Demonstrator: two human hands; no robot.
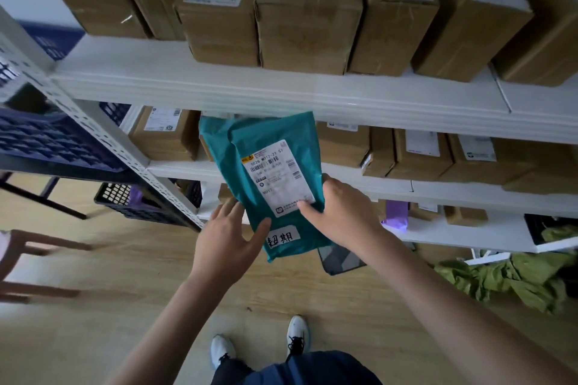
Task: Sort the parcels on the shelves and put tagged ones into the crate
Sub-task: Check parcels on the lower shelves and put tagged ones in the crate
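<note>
Teal mailer bag [275, 166] sits upright between both hands, in front of the white shelf unit [281, 94] — its printed shipping label [276, 178] faces the camera and a handwritten white tag [283, 239] is stuck near its lower edge. Right hand [341, 209] grasps the bag's right side, thumb pressed on the label's lower corner and the fingers wrapped out of sight behind. Left hand [228, 231] lies against the bag's lower left edge with fingers straight and spread, thumb touching just beside the tag. Cardboard boxes [309, 9] line the shelves above and beyond the hands. Left of the left hand, a dark blue crate [47, 137] rests — a black basket [131, 200] lower down.
</note>
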